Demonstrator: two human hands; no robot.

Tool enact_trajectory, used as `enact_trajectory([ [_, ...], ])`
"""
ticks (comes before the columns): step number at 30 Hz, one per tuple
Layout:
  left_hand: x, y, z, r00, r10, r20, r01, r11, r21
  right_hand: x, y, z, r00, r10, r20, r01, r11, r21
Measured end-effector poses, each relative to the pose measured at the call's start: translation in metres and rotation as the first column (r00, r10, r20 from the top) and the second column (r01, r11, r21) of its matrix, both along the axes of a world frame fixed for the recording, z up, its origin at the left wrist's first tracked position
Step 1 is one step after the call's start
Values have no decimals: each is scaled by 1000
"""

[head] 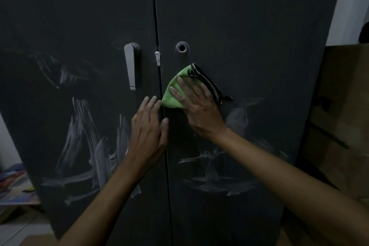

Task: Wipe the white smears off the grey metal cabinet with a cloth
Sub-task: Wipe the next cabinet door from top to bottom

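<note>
Right hand point(196, 104) flat, pressing green microfibre cloth point(175, 90) mid-frame; left hand point(148, 126) flat on grey metal cabinet point(249, 26); nearest white smears point(237, 116) just right of right hand.

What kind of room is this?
Probably a storeroom or a back room, though it is hard to be sure. A tall dark grey metal cabinet with a silver lever handle fills the view, brown cardboard boxes stand beside it, and colourful papers lie on the floor.
</note>
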State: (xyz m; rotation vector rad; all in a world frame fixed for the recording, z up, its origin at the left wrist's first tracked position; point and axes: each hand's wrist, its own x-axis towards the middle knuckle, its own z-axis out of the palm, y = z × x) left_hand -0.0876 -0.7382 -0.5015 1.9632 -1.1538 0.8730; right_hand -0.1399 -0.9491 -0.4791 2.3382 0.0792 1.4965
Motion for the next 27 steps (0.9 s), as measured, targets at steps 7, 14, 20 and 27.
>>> enact_trajectory([
  [7, 3, -9, -21, 999, -23, -38, 22, 999, -30, 0, -1, -80, 990, 55, -131, -53, 998, 20],
  [14, 0, -15, -25, 999, -36, -21, 36, 999, -12, -17, -7, -102, 976, 105, -192, -101, 994, 34],
  [20, -11, -21, -20, 998, -59, -5, 59, 998, 16, -63, -61, -82, 999, -44, -4, 44, 984, 173],
  [27, -34, -35, -17, 995, -99, -17, 99, 995, 23, -130, -135, -65, 950, -284, 129, 178, 832, 526],
])
